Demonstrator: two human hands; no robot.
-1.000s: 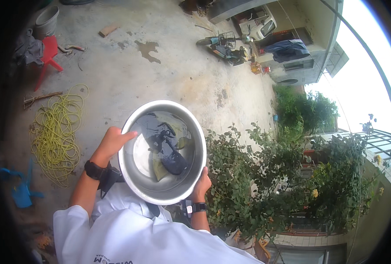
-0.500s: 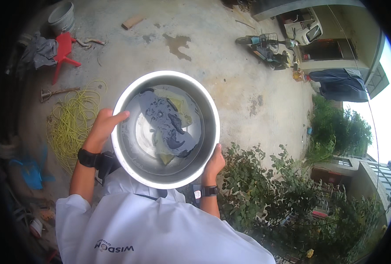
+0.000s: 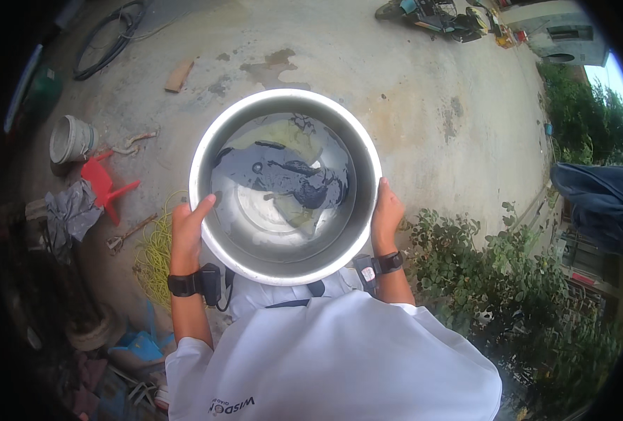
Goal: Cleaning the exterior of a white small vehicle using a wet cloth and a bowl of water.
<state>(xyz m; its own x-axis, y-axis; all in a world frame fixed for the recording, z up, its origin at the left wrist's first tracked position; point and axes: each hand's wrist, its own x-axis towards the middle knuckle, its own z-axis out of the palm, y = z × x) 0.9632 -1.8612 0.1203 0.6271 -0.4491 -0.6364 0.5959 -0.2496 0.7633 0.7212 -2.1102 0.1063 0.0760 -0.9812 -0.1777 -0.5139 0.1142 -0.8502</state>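
Note:
Between my hands is a wide round metal basin (image 3: 283, 269) with a pale rim, held in front of my body. My left hand (image 3: 186, 230) is closed on its left side, thumb over the rim and fingers hidden underneath. On the opposite side my right hand (image 3: 388, 217) grips the wall, its thumb at the rim. Water lies in the basin, with a soft dark piece (image 3: 297, 175) and a yellowish-green piece (image 3: 280, 135) in it. Whether these are cloth or something else, I cannot tell.
A red stool (image 3: 101, 184) lies at the left near a grey bucket (image 3: 71, 140) and a tangled yellow hose (image 3: 155, 256). Leafy bushes (image 3: 480, 274) grow at the right. Farther off are a brick-like block (image 3: 179, 75), a black coil (image 3: 108, 42) and a parked motorbike (image 3: 438, 15).
The basin has moved right and slightly up in view, still in both hands, and its contents have shifted. The surroundings have swung round; the motorbike now sits nearer the top edge.

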